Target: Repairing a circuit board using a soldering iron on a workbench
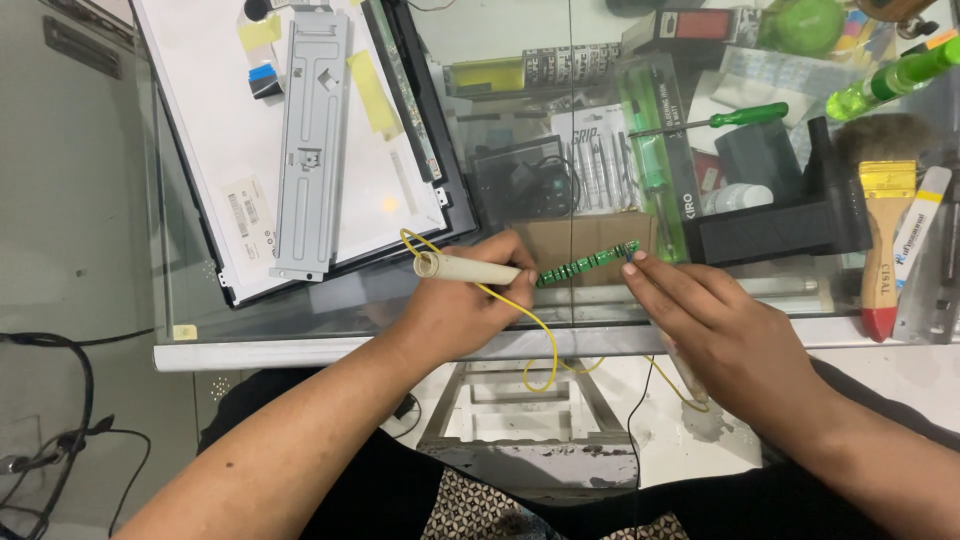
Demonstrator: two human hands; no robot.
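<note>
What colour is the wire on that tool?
Yellow: the thin looping wire shows best in the head view.

- A glass tabletop (pixel 300 320) with a pale metal edge runs across the view; the floor and frame below show through it.
- A grey floor (pixel 70 200) lies to the left, smooth and evenly lit.
- Black cables (pixel 60 400) curl over the floor at the lower left.
- Under the tabletop stands a worn metal frame (pixel 520 440) with chipped paint, on a pale, stained floor.
- The far end of the tabletop is crowded with clutter: a paintbrush (pixel 885 250) with a red handle tip, a green spray bottle (pixel 890 80) and a black plastic stand (pixel 790 215).
- The light is soft and flat, with faint reflections on the glass.
</note>
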